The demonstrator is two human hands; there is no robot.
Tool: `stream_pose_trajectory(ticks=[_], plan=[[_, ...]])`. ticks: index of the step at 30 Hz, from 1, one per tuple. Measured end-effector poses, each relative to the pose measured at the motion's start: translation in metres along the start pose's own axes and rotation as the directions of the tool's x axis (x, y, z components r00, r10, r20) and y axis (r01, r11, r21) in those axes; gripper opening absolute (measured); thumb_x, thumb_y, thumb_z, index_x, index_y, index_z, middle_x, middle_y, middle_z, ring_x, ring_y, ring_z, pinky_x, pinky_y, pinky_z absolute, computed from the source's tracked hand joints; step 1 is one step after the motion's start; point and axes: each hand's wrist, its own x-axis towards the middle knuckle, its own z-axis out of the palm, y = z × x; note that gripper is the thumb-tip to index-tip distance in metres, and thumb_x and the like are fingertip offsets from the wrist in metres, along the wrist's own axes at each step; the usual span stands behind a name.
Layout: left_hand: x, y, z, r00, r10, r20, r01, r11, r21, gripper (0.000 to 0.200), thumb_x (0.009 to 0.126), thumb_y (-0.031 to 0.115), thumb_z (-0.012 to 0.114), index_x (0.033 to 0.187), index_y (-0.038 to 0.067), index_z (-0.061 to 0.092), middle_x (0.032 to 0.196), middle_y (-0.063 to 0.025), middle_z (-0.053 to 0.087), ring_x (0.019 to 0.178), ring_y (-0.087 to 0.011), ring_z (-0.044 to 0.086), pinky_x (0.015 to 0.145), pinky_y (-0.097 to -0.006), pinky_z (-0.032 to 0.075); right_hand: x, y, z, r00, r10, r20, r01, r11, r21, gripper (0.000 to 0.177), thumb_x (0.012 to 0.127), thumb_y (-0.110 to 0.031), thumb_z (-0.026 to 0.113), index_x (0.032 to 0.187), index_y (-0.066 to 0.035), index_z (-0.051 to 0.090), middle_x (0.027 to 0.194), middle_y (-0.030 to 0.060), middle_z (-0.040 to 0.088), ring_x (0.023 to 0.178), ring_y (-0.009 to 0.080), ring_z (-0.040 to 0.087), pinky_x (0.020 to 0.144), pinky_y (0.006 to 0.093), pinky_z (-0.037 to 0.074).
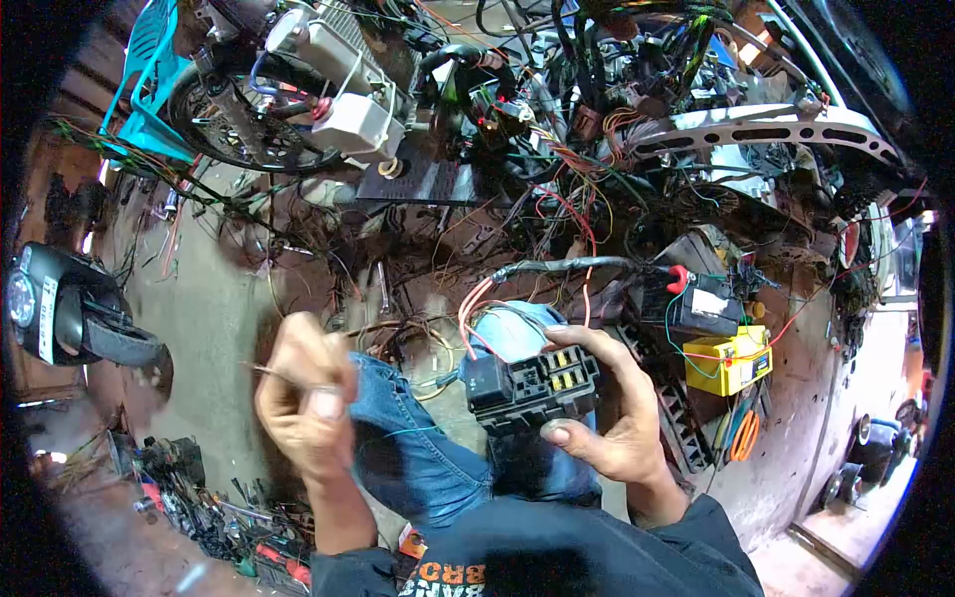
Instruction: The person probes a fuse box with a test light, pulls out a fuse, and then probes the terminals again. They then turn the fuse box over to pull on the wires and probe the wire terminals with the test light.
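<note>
My right hand point(609, 418) grips a black fuse and relay block point(532, 386) with yellow fuses in its face, held above my jeans-clad knee point(418, 448). A black-sleeved bundle of wires point(557, 267) with red and orange leads runs from the block up toward the wiring pile. My left hand point(303, 398) is closed around a thin metal pick or wire point(267, 370) that pokes out to the left, a short way left of the block.
A tangled mass of wiring harness point(577, 149) fills the ground ahead. A black battery with a red terminal cap point(696, 298) and a yellow battery point(731, 360) sit to the right. A motorcycle wheel point(239, 119), a black helmet point(60, 308) and scattered tools point(199, 507) lie left.
</note>
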Motion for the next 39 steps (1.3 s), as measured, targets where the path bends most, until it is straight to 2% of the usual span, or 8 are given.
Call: stream_pose_trajectory(ticks=[8, 11, 17, 21, 27, 31, 34, 39], plan=[[0.024, 0.002, 0.071, 0.938, -0.102, 0.330, 0.214, 0.921, -0.324, 0.037, 0.079, 0.021, 0.074, 0.065, 0.007, 0.043, 0.078, -0.0062, 0.042, 0.071, -0.0173, 0.040, 0.065, -0.0330, 0.031, 0.020, -0.004, -0.003, 0.961, -0.193, 0.200, 0.186, 0.981, 0.050, 0.067, 0.074, -0.024, 0.091, 0.128, 0.001, 0.059, 0.122, 0.0170, 0.065, 0.117, 0.0332, 0.061, 0.104, 0.0451, 0.047], [0.016, -0.008, 0.085, 0.947, -0.216, 0.237, 0.301, 0.854, -0.424, 0.037, 0.082, 0.020, 0.072, 0.065, 0.007, 0.042, 0.078, -0.0055, 0.044, 0.071, -0.0168, 0.041, 0.066, -0.0328, 0.032, 0.021, 0.001, -0.003, 0.970, -0.175, 0.171, 0.167, 0.984, 0.058, 0.066, 0.076, -0.025, 0.090, 0.128, 0.000, 0.058, 0.123, 0.0163, 0.065, 0.117, 0.0337, 0.061, 0.105, 0.0451, 0.046], [0.009, -0.018, 0.087, 0.981, -0.165, 0.107, 0.196, 0.835, -0.514, 0.032, 0.085, 0.016, 0.068, 0.069, 0.008, 0.042, 0.076, -0.0031, 0.037, 0.069, -0.0166, 0.040, 0.064, -0.0332, 0.034, 0.023, -0.004, 0.011, 0.980, -0.158, 0.119, 0.157, 0.987, 0.019, 0.063, 0.081, -0.029, 0.087, 0.129, -0.001, 0.057, 0.118, 0.0154, 0.062, 0.112, 0.0319, 0.062, 0.099, 0.0421, 0.048], [0.011, -0.006, 0.071, 0.991, -0.057, 0.125, 0.120, 0.802, -0.586, 0.033, 0.081, 0.011, 0.067, 0.061, 0.008, 0.041, 0.070, -0.0025, 0.038, 0.057, -0.0152, 0.038, 0.052, -0.0320, 0.032, 0.030, 0.003, 0.041, 0.964, -0.262, 0.050, 0.245, 0.944, 0.222, 0.073, 0.088, -0.040, 0.079, 0.139, 0.000, 0.046, 0.127, 0.0173, 0.048, 0.121, 0.0306, 0.050, 0.107, 0.0426, 0.040], [0.019, -0.020, 0.039, 0.949, 0.096, 0.301, 0.112, 0.790, -0.602, 0.032, 0.073, 0.005, 0.064, 0.055, 0.004, 0.037, 0.057, -0.0028, 0.039, 0.046, -0.0142, 0.032, 0.046, -0.0323, 0.026, 0.033, -0.007, 0.063, 0.957, 0.139, 0.253, -0.269, 0.747, 0.608, 0.062, 0.111, -0.047, 0.037, 0.144, 0.005, 0.045, 0.133, 0.0140, 0.053, 0.132, 0.0211, 0.047, 0.112, 0.0364, 0.036], [0.010, -0.016, 0.050, 0.888, 0.072, 0.454, 0.162, 0.874, -0.457, 0.039, 0.074, 0.007, 0.064, 0.051, 0.004, 0.032, 0.053, -0.0039, 0.036, 0.045, -0.0157, 0.031, 0.046, -0.0338, 0.024, 0.045, -0.011, 0.043, 0.896, 0.293, 0.334, -0.422, 0.799, 0.430, 0.052, 0.111, -0.040, 0.044, 0.134, 0.004, 0.060, 0.116, 0.0110, 0.068, 0.110, 0.0172, 0.062, 0.099, 0.0321, 0.048], [0.006, -0.017, 0.052, 0.881, 0.080, 0.467, 0.165, 0.872, -0.461, 0.039, 0.073, 0.006, 0.065, 0.050, 0.004, 0.033, 0.053, -0.0047, 0.036, 0.044, -0.0165, 0.033, 0.046, -0.0331, 0.023, 0.056, -0.005, 0.037, 0.938, 0.221, 0.268, -0.291, 0.922, 0.256, 0.043, 0.108, -0.035, 0.054, 0.129, 0.001, 0.065, 0.109, 0.0099, 0.071, 0.104, 0.0137, 0.064, 0.093, 0.0309, 0.050], [0.001, -0.016, 0.059, 0.828, 0.127, 0.547, 0.066, 0.945, -0.321, 0.048, 0.082, 0.015, 0.067, 0.052, 0.006, 0.031, 0.053, -0.0029, 0.036, 0.043, -0.0160, 0.032, 0.044, -0.0332, 0.023, 0.069, -0.019, 0.031, 0.867, 0.270, 0.419, -0.458, 0.764, 0.455, 0.043, 0.107, -0.035, 0.056, 0.129, 0.001, 0.066, 0.114, 0.0081, 0.074, 0.104, 0.0138, 0.064, 0.093, 0.0312, 0.051]])
